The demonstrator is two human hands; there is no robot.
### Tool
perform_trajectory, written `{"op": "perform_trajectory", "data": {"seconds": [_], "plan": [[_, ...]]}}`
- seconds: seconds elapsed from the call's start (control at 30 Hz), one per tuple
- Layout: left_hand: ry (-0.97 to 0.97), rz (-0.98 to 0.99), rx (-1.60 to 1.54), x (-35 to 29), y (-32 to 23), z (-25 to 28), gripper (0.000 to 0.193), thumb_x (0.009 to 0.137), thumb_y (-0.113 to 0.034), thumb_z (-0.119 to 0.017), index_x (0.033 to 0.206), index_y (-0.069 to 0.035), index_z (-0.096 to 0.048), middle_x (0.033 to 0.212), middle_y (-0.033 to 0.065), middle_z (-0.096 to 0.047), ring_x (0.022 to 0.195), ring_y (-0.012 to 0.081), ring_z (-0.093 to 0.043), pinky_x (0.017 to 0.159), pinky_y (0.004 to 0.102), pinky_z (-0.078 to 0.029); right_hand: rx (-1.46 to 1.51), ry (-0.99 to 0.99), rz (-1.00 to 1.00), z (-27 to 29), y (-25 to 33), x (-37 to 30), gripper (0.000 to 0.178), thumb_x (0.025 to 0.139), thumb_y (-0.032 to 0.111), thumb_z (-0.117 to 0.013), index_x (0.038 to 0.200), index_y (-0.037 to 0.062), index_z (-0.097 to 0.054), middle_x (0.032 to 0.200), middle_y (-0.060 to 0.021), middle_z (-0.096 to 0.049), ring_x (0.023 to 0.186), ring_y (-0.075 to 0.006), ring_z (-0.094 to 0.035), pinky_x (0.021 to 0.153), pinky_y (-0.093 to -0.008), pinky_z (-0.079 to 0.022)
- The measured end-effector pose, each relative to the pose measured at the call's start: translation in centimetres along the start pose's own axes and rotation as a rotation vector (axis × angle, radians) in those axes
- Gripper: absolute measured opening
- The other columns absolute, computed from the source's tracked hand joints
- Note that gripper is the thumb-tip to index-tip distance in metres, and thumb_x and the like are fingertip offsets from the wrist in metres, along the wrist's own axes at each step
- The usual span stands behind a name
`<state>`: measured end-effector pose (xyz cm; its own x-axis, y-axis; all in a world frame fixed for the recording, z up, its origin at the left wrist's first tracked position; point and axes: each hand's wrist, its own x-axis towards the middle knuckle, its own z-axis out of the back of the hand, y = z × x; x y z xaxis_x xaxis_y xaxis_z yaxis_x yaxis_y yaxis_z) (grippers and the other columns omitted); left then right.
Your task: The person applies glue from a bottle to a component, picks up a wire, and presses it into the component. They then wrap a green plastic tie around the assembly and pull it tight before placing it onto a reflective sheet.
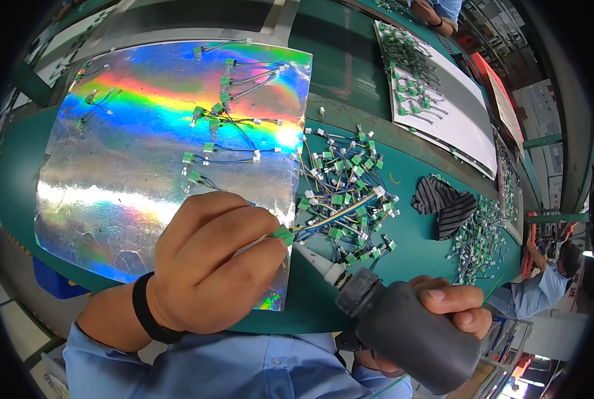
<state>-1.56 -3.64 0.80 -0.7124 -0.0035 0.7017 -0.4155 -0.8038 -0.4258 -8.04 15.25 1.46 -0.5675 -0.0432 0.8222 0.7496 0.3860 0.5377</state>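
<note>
My left hand [220, 263] pinches a small green connector [283, 235] with short wires over the right edge of a shiny rainbow-reflecting sheet [111, 179]. In my right hand [453, 306] is a dark squeeze bottle [417, 332], tilted up to the left. Its pale tapered nozzle [318, 263] points at the green connector, the tip close beside it; whether they touch I cannot tell. Several wired green connectors [210, 126] lie spaced out on the sheet. Right of the sheet spreads a loose pile of the same wired connectors [350, 186].
A striped dark cloth [446, 205] lies on the green table [403, 256], beside another connector heap [480, 239]. A white board [453, 100] at the back right carries more connectors. One co-worker [543, 282] is at the far right; another person's hand [427, 12] shows at the top.
</note>
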Motion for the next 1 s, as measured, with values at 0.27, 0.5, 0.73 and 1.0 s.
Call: {"op": "perform_trajectory", "data": {"seconds": [0.27, 0.5, 0.73, 1.0], "plan": [[0.005, 0.024, -0.038, 0.2, 0.2, 0.1, 0.032, 0.062, 0.008, -0.062, 0.089, -0.006, -0.051, 0.087, 0.0106, -0.057, 0.075, 0.0277, -0.054, 0.062, 0.0332, -0.044, -0.055, 0.179, -0.074, 1.9, 0.2, 0.1, 0.073, 0.053, 0.025, -0.085, 0.103, 0.0024, -0.037, 0.095, -0.0137, -0.045, 0.068, -0.0163, -0.051, 0.063, -0.0258, -0.044], [-0.008, 0.035, -0.056, 0.2, 0.2, 0.0, 0.033, 0.062, 0.010, -0.061, 0.089, -0.005, -0.051, 0.087, 0.0111, -0.057, 0.074, 0.0276, -0.054, 0.063, 0.0328, -0.044, -0.045, 0.154, -0.102, 3.2, 0.0, 0.3, 0.074, 0.059, 0.024, -0.082, 0.113, 0.0025, -0.036, 0.100, -0.0137, -0.045, 0.075, -0.0181, -0.054, 0.067, -0.0273, -0.047], [-0.037, 0.060, -0.115, 0.3, 0.2, -0.1, 0.036, 0.061, 0.011, -0.061, 0.092, -0.003, -0.052, 0.086, 0.0116, -0.057, 0.075, 0.0263, -0.054, 0.064, 0.0322, -0.044, 0.056, -0.008, -0.227, 3.7, -0.1, 0.5, 0.074, 0.069, 0.028, -0.075, 0.122, 0.0016, -0.031, 0.105, -0.0144, -0.044, 0.087, -0.0212, -0.055, 0.075, -0.0295, -0.048], [-0.095, 0.205, -0.321, 0.3, 0.4, -0.3, 0.032, 0.060, 0.010, -0.065, 0.088, -0.002, -0.056, 0.084, 0.0113, -0.059, 0.073, 0.0246, -0.056, 0.063, 0.0303, -0.044, 0.266, -0.402, -0.452, 3.3, -0.7, 1.5, 0.073, 0.079, 0.049, -0.058, 0.127, 0.0012, -0.031, 0.105, -0.0158, -0.049, 0.092, -0.0211, -0.054, 0.078, -0.0304, -0.049]]}}
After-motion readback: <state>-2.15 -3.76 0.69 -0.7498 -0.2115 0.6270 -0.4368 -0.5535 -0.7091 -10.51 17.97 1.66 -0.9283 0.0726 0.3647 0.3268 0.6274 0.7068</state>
